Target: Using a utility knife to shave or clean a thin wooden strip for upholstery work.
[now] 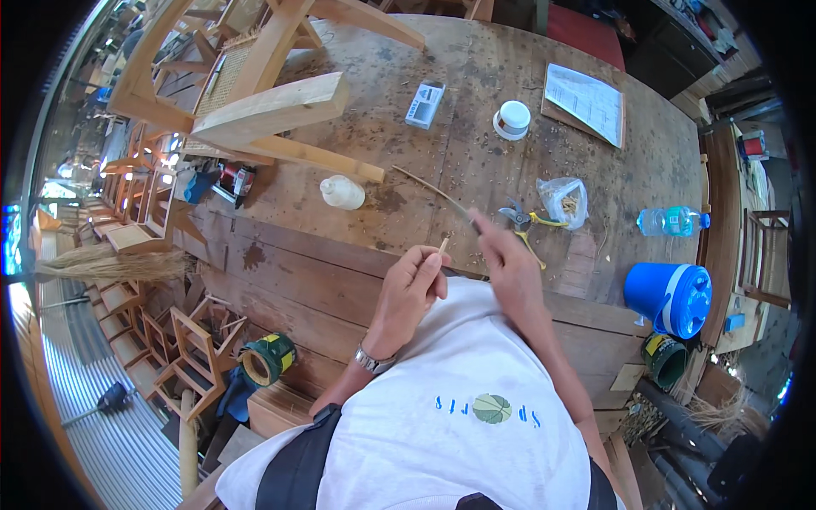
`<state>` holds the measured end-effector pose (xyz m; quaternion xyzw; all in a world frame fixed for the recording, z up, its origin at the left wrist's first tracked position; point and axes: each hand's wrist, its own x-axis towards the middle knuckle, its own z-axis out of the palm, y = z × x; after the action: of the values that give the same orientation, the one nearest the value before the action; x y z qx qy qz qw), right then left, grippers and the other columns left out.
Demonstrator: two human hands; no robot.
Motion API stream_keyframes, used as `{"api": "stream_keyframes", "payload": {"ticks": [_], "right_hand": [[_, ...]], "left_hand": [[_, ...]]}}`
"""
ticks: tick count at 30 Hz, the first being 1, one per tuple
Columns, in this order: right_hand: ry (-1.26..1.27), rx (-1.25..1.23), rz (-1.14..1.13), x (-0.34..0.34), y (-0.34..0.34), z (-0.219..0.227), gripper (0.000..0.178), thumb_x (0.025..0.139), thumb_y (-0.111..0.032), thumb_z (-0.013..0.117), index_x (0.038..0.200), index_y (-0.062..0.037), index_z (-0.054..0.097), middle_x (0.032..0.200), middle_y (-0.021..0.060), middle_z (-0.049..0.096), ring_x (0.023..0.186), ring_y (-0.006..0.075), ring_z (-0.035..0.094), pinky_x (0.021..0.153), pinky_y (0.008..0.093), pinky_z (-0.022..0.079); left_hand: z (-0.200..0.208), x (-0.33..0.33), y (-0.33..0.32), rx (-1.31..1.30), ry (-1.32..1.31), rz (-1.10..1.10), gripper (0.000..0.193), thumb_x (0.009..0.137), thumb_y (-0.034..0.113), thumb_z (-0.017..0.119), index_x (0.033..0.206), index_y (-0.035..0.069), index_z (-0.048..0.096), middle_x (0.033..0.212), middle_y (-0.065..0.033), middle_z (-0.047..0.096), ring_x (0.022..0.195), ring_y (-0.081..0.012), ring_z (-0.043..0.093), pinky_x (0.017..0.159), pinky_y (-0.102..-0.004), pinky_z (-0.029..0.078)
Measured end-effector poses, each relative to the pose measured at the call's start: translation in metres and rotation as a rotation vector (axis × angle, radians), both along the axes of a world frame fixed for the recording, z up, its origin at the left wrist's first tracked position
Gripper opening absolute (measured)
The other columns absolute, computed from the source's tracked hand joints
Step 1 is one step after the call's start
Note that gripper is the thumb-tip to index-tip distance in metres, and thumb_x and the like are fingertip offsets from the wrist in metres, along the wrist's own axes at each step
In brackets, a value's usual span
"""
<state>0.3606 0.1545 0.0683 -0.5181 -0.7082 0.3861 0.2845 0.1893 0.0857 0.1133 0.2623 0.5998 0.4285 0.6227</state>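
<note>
My left hand [408, 293], with a metal watch on its wrist, is closed near the table's front edge. Its thumb and fingers pinch a short pale wooden peg [444, 245] that points up. To its right, my right hand [512, 270] is smeared by motion but curled round the handle of what looks like a knife [459, 207], long and thin. The knife reaches away to the left over the table, above the peg. Just right of that hand lie pliers with yellow handles [529, 219], beside a clear plastic bag [563, 202] of small wooden pieces.
On the wooden table [365, 93] are a wooden chair frame [280, 110], a white bottle [342, 193], a small box [425, 104], a white jar [512, 121] and a clipboard with paper [585, 102]. Rightward stand a water bottle [673, 222] and blue bucket [667, 297].
</note>
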Motion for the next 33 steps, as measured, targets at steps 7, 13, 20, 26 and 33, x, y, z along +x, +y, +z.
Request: {"api": "stream_keyframes", "payload": {"ticks": [7,13,20,26,33], "right_hand": [[-0.112,0.067,0.184,-0.002,-0.017,0.015,0.048,0.098,-0.015,0.066,0.144,-0.0292,0.061,0.080,0.0101,0.056,0.068,0.0284,0.058,0.063,0.0406,0.049],[-0.148,0.128,0.170,0.000,-0.020,0.012,0.050,0.097,-0.015,0.067,0.144,-0.0310,0.061,0.080,0.0086,0.056,0.066,0.0275,0.058,0.059,0.0412,0.049],[-0.212,0.172,0.151,-0.009,-0.015,0.002,0.047,0.098,-0.020,0.067,0.143,-0.0323,0.061,0.082,0.0067,0.059,0.069,0.0270,0.063,0.059,0.0408,0.051],[-0.085,0.104,-0.125,0.011,0.019,-0.018,0.041,0.100,-0.015,0.063,0.141,-0.0223,0.063,0.091,0.0102,0.067,0.077,0.0293,0.066,0.071,0.0371,0.053],[-0.134,0.150,0.222,0.003,-0.019,0.008,0.053,0.097,-0.019,0.066,0.146,-0.0343,0.057,0.079,0.0073,0.054,0.066,0.0274,0.062,0.059,0.0409,0.051]], "left_hand": [[-0.011,-0.005,0.009,0.012,-0.016,0.033,0.025,0.110,0.023,0.048,0.103,0.003,0.063,0.072,0.0034,0.052,0.057,-0.0025,0.037,0.050,-0.0202,0.029],[-0.013,-0.004,0.009,0.047,0.166,-0.044,0.023,0.108,0.021,0.052,0.102,0.003,0.064,0.070,0.0026,0.053,0.059,-0.0052,0.041,0.053,-0.0240,0.034],[-0.021,0.001,0.008,0.175,0.485,-0.024,0.021,0.108,0.018,0.053,0.101,0.003,0.065,0.069,0.0041,0.048,0.059,-0.0036,0.038,0.053,-0.0215,0.031],[-0.008,0.002,-0.013,0.083,0.173,-0.109,0.022,0.109,0.019,0.051,0.099,0.003,0.063,0.069,0.0041,0.049,0.059,-0.0027,0.037,0.051,-0.0211,0.028],[-0.008,-0.006,0.005,0.038,-0.019,0.035,0.029,0.111,0.023,0.046,0.107,0.001,0.064,0.072,0.0034,0.052,0.055,-0.0018,0.035,0.048,-0.0197,0.026]]}}
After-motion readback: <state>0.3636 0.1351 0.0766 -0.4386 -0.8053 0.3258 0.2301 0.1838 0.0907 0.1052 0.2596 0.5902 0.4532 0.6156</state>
